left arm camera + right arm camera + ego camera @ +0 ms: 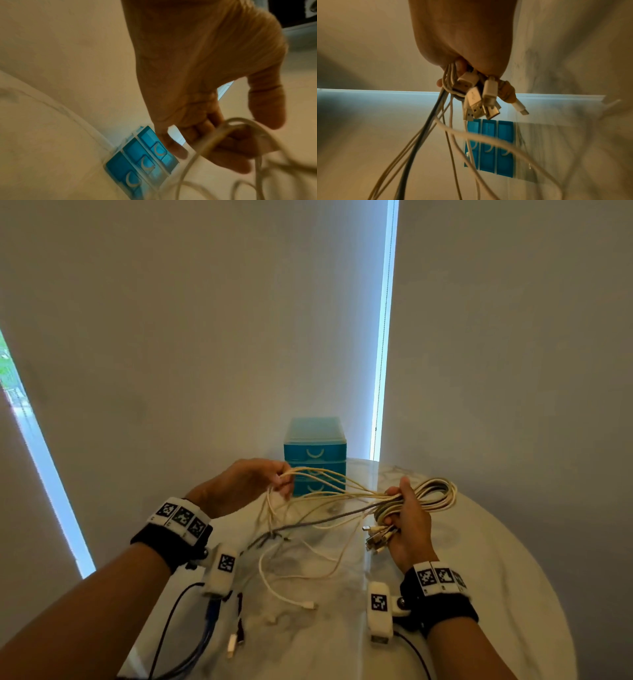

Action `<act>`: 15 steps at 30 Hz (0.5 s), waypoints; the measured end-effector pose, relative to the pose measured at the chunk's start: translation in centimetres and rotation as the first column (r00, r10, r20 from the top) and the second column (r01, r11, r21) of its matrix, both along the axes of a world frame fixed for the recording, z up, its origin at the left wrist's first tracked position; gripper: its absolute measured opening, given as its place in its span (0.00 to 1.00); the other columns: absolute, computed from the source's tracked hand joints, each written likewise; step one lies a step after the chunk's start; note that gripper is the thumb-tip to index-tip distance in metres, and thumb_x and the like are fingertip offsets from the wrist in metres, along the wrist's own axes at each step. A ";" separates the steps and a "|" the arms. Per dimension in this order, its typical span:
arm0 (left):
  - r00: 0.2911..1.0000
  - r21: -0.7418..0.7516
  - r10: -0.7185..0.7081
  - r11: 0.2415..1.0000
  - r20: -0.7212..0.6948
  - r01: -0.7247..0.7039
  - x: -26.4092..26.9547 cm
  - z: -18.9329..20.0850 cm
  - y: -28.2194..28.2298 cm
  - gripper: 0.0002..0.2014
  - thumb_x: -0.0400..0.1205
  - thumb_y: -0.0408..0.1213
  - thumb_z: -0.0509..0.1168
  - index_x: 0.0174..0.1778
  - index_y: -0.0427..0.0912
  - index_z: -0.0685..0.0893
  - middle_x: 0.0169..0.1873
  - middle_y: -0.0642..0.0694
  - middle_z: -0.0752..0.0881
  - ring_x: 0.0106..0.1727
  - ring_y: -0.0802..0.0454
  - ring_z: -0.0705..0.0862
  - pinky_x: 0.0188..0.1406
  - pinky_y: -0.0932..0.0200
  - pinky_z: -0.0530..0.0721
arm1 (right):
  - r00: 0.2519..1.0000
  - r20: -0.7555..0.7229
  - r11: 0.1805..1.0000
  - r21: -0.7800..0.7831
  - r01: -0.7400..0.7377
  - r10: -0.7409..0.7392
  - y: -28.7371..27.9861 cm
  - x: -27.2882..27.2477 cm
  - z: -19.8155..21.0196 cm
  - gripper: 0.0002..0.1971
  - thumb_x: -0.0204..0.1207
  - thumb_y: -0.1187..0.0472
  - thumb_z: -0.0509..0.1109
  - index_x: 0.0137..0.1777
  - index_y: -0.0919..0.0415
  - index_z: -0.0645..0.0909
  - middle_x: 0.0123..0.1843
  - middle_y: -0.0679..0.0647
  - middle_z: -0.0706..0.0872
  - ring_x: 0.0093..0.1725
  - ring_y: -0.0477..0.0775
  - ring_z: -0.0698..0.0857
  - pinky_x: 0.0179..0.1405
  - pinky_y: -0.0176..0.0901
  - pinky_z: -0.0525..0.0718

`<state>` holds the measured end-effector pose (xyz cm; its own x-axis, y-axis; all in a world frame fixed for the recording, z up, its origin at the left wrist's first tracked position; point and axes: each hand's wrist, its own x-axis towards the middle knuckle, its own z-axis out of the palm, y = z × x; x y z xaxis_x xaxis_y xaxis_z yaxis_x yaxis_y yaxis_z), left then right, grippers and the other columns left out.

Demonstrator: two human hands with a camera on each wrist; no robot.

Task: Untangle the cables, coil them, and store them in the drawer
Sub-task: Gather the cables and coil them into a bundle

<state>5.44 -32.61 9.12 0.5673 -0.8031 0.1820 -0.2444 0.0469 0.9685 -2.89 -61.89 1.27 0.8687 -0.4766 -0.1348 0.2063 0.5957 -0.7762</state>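
R hand (pixel 409 529) grip clamps cables (pixel 342 501) bundle; L hand (pixel 253 484) grip pinches strands stretched between.

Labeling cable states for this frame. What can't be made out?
- Cable count: strands overlap in the right hand; head view too small.
- Knots: left wrist view blurs the cables held by the left hand.
- Drawer contents: drawer unit shut.
- Plug types: right wrist view shows plugs, partly hidden by fingers.

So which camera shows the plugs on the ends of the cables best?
The right wrist view: the USB plugs hang close and sharp below the right hand. The head view shows them small; the left wrist view shows only blurred cable.
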 end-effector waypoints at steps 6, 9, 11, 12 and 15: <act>0.977 0.735 -0.073 0.671 0.199 -0.099 0.2 -0.4 -0.2 0.34 0.94 0.64 0.48 0.43 0.47 0.93 0.39 0.45 0.92 0.33 0.53 0.82 0.36 0.58 0.76 | 0.999 0.034 0.994 0.108 0.009 -0.012 -0.9 -0.7 0.4 0.22 0.90 0.42 0.68 0.37 0.54 0.80 0.25 0.50 0.75 0.18 0.45 0.71 0.16 0.33 0.72; 0.875 0.748 0.066 0.492 0.479 -0.446 1.5 -0.4 1.5 0.42 0.94 0.65 0.41 0.40 0.47 0.96 0.42 0.55 0.96 0.46 0.54 0.91 0.49 0.53 0.85 | 0.998 0.059 0.988 0.152 -0.001 -0.008 -1.1 -0.7 0.3 0.22 0.90 0.42 0.68 0.37 0.53 0.80 0.26 0.48 0.77 0.19 0.44 0.72 0.17 0.34 0.71; 0.748 0.670 0.040 0.413 0.663 -0.617 2.4 -0.7 2.3 0.38 0.93 0.66 0.49 0.34 0.51 0.97 0.42 0.64 0.93 0.50 0.55 0.90 0.61 0.52 0.85 | 0.996 0.091 0.986 0.167 -0.021 0.006 -1.0 -0.6 0.2 0.23 0.90 0.42 0.67 0.35 0.53 0.80 0.28 0.48 0.78 0.19 0.44 0.71 0.16 0.34 0.71; 0.720 0.658 0.002 0.406 0.694 -0.635 2.7 -0.9 2.3 0.33 0.92 0.66 0.53 0.37 0.54 0.97 0.46 0.65 0.93 0.52 0.57 0.88 0.67 0.50 0.84 | 0.994 0.108 0.986 0.164 -0.039 0.022 -0.9 -0.5 0.3 0.23 0.90 0.41 0.67 0.35 0.52 0.80 0.30 0.48 0.78 0.19 0.43 0.71 0.16 0.34 0.71; 0.758 0.687 -0.024 0.442 0.652 -0.577 2.8 -1.4 2.1 0.15 0.91 0.54 0.67 0.64 0.53 0.94 0.80 0.57 0.79 0.72 0.58 0.78 0.80 0.54 0.75 | 0.985 0.146 0.981 0.152 -0.118 0.095 -0.3 -0.4 0.6 0.25 0.91 0.40 0.65 0.33 0.51 0.80 0.30 0.47 0.77 0.20 0.43 0.70 0.16 0.34 0.68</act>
<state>8.27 -30.50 7.74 0.8377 -0.5320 -0.1235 -0.5076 -0.8418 0.1836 -3.32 -62.23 1.82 0.9288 -0.3624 -0.0772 0.2334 0.7341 -0.6377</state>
